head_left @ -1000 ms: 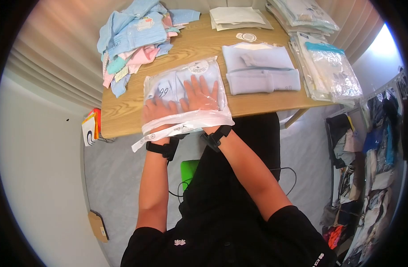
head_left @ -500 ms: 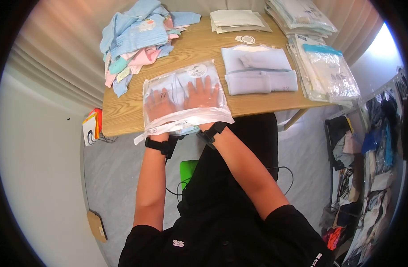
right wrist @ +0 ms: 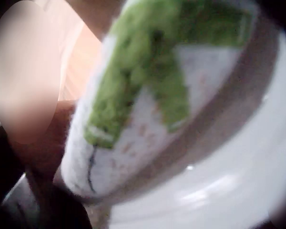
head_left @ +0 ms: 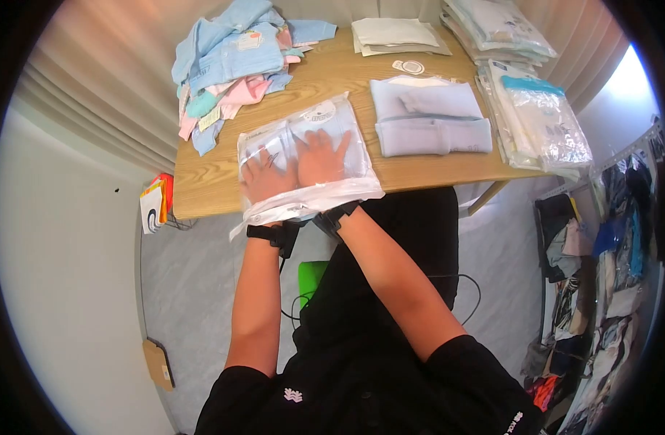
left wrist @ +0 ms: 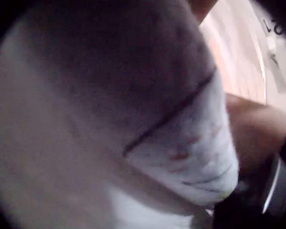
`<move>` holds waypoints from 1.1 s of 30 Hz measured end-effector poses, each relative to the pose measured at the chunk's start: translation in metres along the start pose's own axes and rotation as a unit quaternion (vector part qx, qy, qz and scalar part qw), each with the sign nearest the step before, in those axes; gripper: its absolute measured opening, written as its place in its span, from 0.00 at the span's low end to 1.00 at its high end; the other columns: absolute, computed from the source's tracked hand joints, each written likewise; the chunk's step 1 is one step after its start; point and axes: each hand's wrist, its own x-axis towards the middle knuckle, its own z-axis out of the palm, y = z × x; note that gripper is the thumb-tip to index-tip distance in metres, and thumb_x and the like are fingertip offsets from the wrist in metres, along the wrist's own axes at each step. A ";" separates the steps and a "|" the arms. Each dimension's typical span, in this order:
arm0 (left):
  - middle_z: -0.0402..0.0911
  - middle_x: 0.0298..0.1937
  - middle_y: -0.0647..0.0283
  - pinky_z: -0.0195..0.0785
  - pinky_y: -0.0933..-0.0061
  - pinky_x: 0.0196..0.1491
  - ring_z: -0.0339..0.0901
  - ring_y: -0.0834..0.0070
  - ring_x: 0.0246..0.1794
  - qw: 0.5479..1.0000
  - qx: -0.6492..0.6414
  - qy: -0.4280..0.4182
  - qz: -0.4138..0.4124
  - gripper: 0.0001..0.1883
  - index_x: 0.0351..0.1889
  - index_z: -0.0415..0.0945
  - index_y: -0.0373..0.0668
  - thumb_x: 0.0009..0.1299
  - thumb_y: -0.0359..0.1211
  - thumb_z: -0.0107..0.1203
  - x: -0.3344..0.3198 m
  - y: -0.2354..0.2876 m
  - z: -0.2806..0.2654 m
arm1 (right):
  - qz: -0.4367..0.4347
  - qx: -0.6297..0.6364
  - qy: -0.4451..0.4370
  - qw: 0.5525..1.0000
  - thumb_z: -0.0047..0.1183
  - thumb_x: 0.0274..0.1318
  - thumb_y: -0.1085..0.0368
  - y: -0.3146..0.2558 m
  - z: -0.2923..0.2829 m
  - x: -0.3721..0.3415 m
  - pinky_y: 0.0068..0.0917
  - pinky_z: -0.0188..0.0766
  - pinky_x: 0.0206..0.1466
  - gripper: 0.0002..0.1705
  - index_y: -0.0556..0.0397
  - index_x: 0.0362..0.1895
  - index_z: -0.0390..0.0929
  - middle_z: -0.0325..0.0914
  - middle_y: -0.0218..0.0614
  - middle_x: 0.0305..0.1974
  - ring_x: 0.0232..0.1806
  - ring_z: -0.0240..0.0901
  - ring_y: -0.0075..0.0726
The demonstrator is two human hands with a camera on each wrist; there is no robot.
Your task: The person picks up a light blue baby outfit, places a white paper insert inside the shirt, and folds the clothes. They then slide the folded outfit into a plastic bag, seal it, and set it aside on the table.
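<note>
Both hands are inside a clear plastic bag (head_left: 358, 156) near the table's front edge, seen through its film. Its white opening strip (head_left: 311, 197) crosses just above the wrists. A folded light blue garment (head_left: 278, 138) lies in the bag under the hands. My left hand (head_left: 267, 177) rests on the garment's left part, fingers spread. Beside it, my right hand (head_left: 321, 161) presses on the right part, fingers apart. White flecked fabric (left wrist: 200, 157) fills much of the left wrist view. The right wrist view shows white fabric with a green patch (right wrist: 138, 67) close up.
Right of the bag lies another folded light blue garment (head_left: 434, 119). A pile of baby clothes (head_left: 238, 58) covers the back left of the table (head_left: 209, 181). Flat white bags (head_left: 394, 32) lie at the back, packed clear bags (head_left: 535, 119) at the right edge. A clothes rack (head_left: 615, 268) stands right.
Both hands have drawn closer together inside the bag. The loose end of the opening strip has shifted up nearer the left wrist. The view has tilted slightly.
</note>
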 end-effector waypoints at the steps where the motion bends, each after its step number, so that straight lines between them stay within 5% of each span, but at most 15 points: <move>1: 0.60 0.73 0.44 0.42 0.41 0.71 0.53 0.46 0.74 1.000 -0.004 -0.016 -0.017 0.45 0.73 0.61 0.46 0.64 0.64 0.50 0.003 0.003 -0.006 | -0.017 0.013 0.044 0.999 0.49 0.58 0.58 0.003 0.006 -0.001 0.73 0.30 0.74 0.21 0.47 0.55 0.78 0.72 0.35 0.62 0.69 0.59 0.47; 4: 0.59 0.74 0.46 0.41 0.42 0.73 0.51 0.45 0.75 0.998 -0.016 -0.041 -0.052 0.45 0.74 0.60 0.48 0.64 0.65 0.49 0.011 0.002 -0.011 | -0.093 0.027 0.148 0.984 0.51 0.57 0.59 0.009 0.013 -0.003 0.72 0.30 0.74 0.21 0.48 0.54 0.79 0.73 0.35 0.59 0.68 0.59 0.47; 7: 0.60 0.73 0.45 0.40 0.43 0.73 0.51 0.46 0.75 1.000 -0.020 -0.006 -0.019 0.46 0.71 0.63 0.42 0.64 0.65 0.49 0.018 -0.004 0.003 | -0.097 0.044 -0.012 0.994 0.51 0.57 0.57 0.008 -0.007 -0.007 0.70 0.29 0.75 0.23 0.50 0.56 0.78 0.73 0.36 0.61 0.69 0.59 0.47; 15: 0.58 0.73 0.39 0.34 0.46 0.76 0.47 0.48 0.77 0.996 -0.082 -0.007 0.019 0.39 0.70 0.61 0.34 0.71 0.55 0.48 0.022 -0.010 0.010 | -0.127 0.082 0.017 0.988 0.48 0.60 0.54 0.016 0.010 -0.011 0.73 0.25 0.74 0.26 0.53 0.59 0.76 0.72 0.37 0.64 0.73 0.55 0.48; 16: 0.58 0.73 0.39 0.35 0.47 0.76 0.48 0.48 0.77 0.983 -0.124 -0.006 0.134 0.37 0.71 0.60 0.34 0.73 0.53 0.47 0.025 -0.017 0.016 | -0.137 0.092 0.036 0.986 0.48 0.60 0.54 0.015 0.008 -0.008 0.73 0.24 0.74 0.27 0.53 0.59 0.76 0.73 0.37 0.63 0.74 0.54 0.49; 18: 0.58 0.73 0.39 0.36 0.47 0.76 0.48 0.48 0.77 0.913 -0.196 -0.001 0.358 0.33 0.71 0.58 0.33 0.77 0.49 0.43 0.030 -0.035 0.027 | -0.135 0.022 -0.110 0.985 0.48 0.60 0.54 0.019 -0.001 0.006 0.73 0.24 0.74 0.27 0.55 0.59 0.76 0.74 0.39 0.62 0.75 0.51 0.50; 19: 0.58 0.74 0.43 0.40 0.49 0.76 0.49 0.48 0.77 0.901 -0.268 -0.048 0.336 0.29 0.71 0.59 0.37 0.77 0.44 0.43 0.024 -0.026 0.012 | -0.131 -0.011 -0.186 0.974 0.47 0.60 0.53 0.018 -0.005 0.009 0.73 0.24 0.74 0.28 0.56 0.59 0.76 0.74 0.39 0.62 0.76 0.49 0.51; 22: 0.57 0.76 0.52 0.41 0.40 0.74 0.49 0.47 0.77 0.942 -0.201 -0.120 0.242 0.29 0.71 0.61 0.43 0.75 0.45 0.46 0.014 -0.009 -0.019 | -0.109 0.033 -0.148 0.982 0.45 0.61 0.51 0.018 -0.004 0.005 0.75 0.22 0.73 0.29 0.57 0.59 0.75 0.73 0.41 0.62 0.76 0.47 0.53; 25: 0.55 0.78 0.59 0.36 0.28 0.71 0.45 0.47 0.79 0.956 -0.018 -0.138 0.258 0.29 0.71 0.61 0.48 0.73 0.47 0.47 0.015 -0.003 -0.025 | -0.060 0.003 -0.093 0.994 0.43 0.62 0.49 0.010 -0.003 0.001 0.76 0.21 0.72 0.31 0.57 0.60 0.74 0.72 0.42 0.62 0.77 0.45 0.56; 28: 0.52 0.79 0.62 0.32 0.20 0.67 0.40 0.47 0.80 0.959 0.005 -0.167 0.227 0.29 0.71 0.61 0.50 0.74 0.48 0.46 0.034 -0.013 0.001 | -0.041 -0.020 -0.101 0.994 0.41 0.63 0.47 0.006 -0.006 0.000 0.77 0.20 0.72 0.33 0.58 0.62 0.73 0.71 0.42 0.65 0.77 0.43 0.59; 33: 0.53 0.79 0.62 0.29 0.22 0.69 0.40 0.51 0.80 0.965 0.056 -0.150 0.209 0.30 0.71 0.62 0.51 0.73 0.51 0.45 0.024 -0.004 -0.012 | -0.027 -0.015 -0.047 0.998 0.39 0.64 0.46 0.011 0.010 0.001 0.77 0.19 0.72 0.34 0.58 0.64 0.71 0.65 0.40 0.70 0.78 0.41 0.57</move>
